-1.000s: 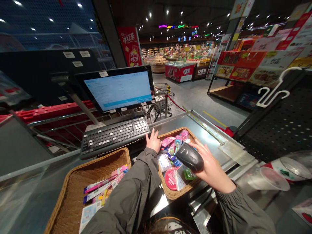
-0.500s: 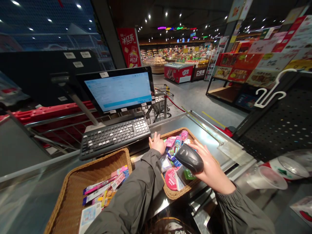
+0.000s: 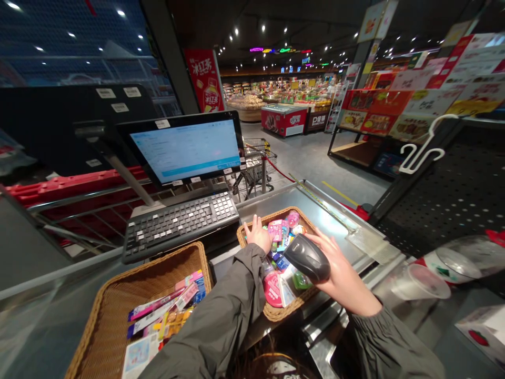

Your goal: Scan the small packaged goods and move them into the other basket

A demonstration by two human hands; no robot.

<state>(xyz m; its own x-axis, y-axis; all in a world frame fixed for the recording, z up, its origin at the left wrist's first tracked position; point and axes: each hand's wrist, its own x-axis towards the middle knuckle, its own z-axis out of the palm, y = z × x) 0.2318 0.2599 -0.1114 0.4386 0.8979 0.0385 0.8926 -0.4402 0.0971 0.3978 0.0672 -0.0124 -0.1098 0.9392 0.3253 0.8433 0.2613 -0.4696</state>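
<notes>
Bearing wicker baskets [image 3: 276, 314] — metal counter [image 3: 315, 215], grey floor [image 3: 295, 152], dark ceiling [image 3: 315, 26]

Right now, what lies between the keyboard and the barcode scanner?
In the head view: the left hand, the right wicker basket's left rim and some small packaged goods.

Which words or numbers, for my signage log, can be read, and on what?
"冰红茶": tall red banner, twice.
"P促销": dark display counter; smaller line unclear.
Too small or blurred: black monitor's blue-white screen, black handheld scanner, round red package, red chest freezer, everything else.
</notes>
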